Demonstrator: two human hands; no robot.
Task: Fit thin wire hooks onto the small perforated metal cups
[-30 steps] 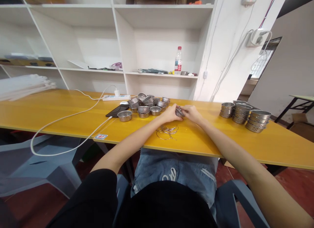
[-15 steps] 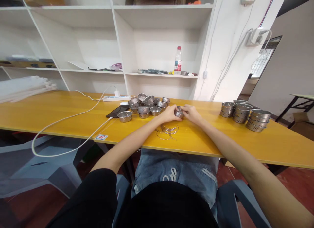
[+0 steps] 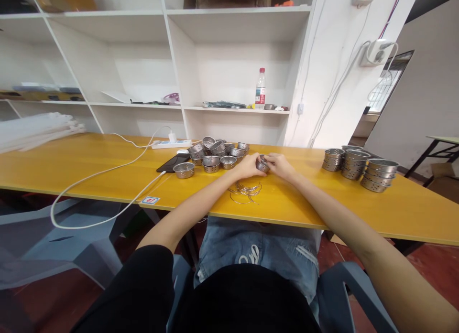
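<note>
A small perforated metal strainer basket is between my two hands, low over the table. My left hand is closed around its left side, thumb toward me and fingers at the far rim. Against the right side of the rim, my right hand has its fingers pinched together; whether a small part is held in that pinch is hidden. Just in front of the hands lie several thin curved metal wires. A loose heap of similar strainer baskets lies to the left, some tilted on others.
Stacked strainer baskets stand on the right of the yellow table. To the left are a black phone, its white cable hanging past the front edge, and a power strip. White shelves with a bottle rise behind.
My hands stay around the strainer basket, with only a very small shift of the fingers at its rim. The whole view has moved slightly; the wires and stacks lie as before.
</note>
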